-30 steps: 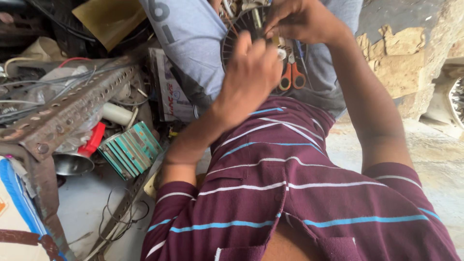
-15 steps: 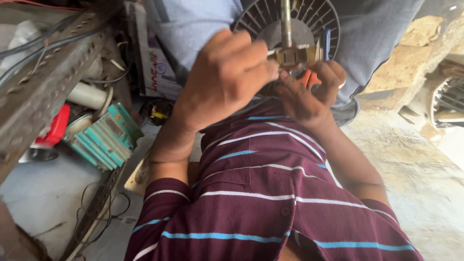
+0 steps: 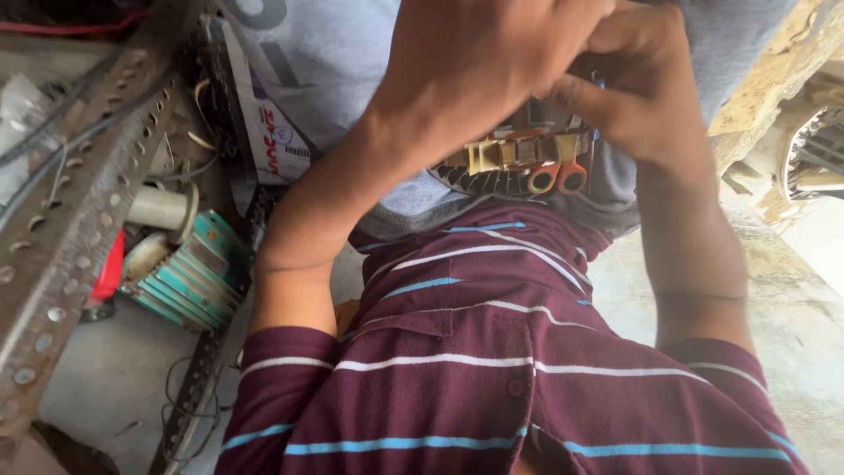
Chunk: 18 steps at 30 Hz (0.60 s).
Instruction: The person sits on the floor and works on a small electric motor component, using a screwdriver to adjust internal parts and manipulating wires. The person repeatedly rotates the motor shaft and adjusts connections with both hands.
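Both my arms reach up out of my maroon striped shirt point(image 3: 492, 352) to a round, dark, finned motor part point(image 3: 519, 167). It carries tan terminal blocks and an orange and a red ring. My left hand point(image 3: 492, 62) is closed over the top of the part and hides most of it. My right hand point(image 3: 637, 88) meets the left one at the part's upper right edge, with its fingers pinched together there. Whatever sits between the fingertips is hidden. The part rests against grey fabric point(image 3: 352, 62) behind it.
A rusty perforated angle bar point(image 3: 70, 202) runs up the left side. Beside it lie a teal finned unit point(image 3: 189, 273), a white cylinder point(image 3: 163, 207), a red object point(image 3: 110, 264) and loose wires. A printed packet point(image 3: 272, 132) stands behind them. A crumbling wall point(image 3: 774, 62) is at the right.
The view has dipped and drawn closer. My left hand has closed over the motor part's top and covers the shaft that showed before. My right hand has risen from beneath to the upper edge.
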Tool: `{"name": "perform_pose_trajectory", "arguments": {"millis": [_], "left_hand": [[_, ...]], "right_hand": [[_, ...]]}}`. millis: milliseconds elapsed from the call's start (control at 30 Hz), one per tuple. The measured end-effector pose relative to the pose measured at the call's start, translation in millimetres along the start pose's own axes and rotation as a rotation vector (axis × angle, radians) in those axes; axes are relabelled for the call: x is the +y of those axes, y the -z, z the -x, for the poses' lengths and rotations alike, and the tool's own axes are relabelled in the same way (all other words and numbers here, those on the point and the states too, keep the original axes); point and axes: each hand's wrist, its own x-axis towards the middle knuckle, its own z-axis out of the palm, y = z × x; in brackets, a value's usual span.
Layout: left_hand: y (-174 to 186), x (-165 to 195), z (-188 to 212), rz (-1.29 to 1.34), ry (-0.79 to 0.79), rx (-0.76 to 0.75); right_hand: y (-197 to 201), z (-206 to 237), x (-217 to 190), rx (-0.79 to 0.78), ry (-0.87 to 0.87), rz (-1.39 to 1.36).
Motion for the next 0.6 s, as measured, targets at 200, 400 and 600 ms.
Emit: {"name": "perform_pose_trajectory", "arguments": {"millis": [200,400,600], "left_hand": [[56.9,63.0,15.6,0.080,-0.165,-0.083],[30.5,85.2,83.6,0.012,-0.072,-0.653],[18.2,44.3,95.4,0.034,0.021,-0.412]], "right_hand": [[15.3,-0.7,1.4,-0.131,0.157,0.311],[3.4,20.0,10.4,0.146,0.375,0.605],[-53.1,38.2,49.3,0.589,0.854,0.979]]}}
